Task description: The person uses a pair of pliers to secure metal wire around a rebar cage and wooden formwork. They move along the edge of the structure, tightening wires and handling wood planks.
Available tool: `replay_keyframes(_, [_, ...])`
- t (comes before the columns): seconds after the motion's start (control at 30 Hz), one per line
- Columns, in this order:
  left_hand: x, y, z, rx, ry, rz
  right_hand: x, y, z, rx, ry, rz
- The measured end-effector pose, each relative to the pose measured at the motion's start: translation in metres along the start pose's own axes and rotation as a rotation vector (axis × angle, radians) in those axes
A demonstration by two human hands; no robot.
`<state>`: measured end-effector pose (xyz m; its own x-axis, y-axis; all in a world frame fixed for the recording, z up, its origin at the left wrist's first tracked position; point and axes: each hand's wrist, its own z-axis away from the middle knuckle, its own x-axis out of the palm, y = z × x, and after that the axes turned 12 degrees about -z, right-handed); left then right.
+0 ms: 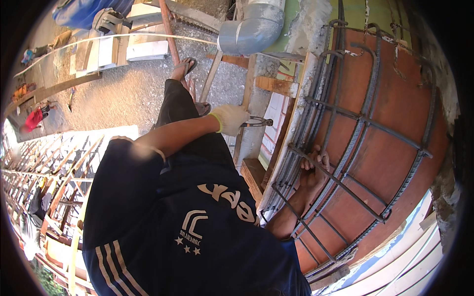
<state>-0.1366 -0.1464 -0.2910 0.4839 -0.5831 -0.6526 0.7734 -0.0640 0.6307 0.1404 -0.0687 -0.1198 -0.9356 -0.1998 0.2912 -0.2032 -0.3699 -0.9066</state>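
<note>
My left hand (231, 120), in a pale knit glove, is closed around the handles of a pair of pincers (264, 122). The pincers' head points right, toward the steel bars. My right hand (316, 160) is bare and reaches in among the rebar cage (363, 118), its forearm passing behind some of the bars. Its fingers are curled together close to a bar; what they hold, if anything, is too small to make out. Behind the cage stands a reddish-brown panel (395, 153). Several long bars (301, 123) run bundled along the cage's left side.
A grey pipe elbow (254, 34) sits above the bars. A wooden block (276, 86) juts out near the bundle. My sandalled foot (185, 69) is on the left. Farther off are stacked boards (118, 49), a person in red (35, 120) and a timber framework (59, 172).
</note>
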Motion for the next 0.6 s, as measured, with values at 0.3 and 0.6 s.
replay_keyframes(0.3, [0.097, -0.016, -0.16, 0.059, 0.273, -0.3, -0.001, 0.007, -0.005, 0.001, 0.029, 0.045])
replay_keyframes(0.6, [0.061, -0.023, -0.144, 0.193, 0.304, -0.414, 0.006, 0.007, -0.003, -0.021, 0.087, 0.063])
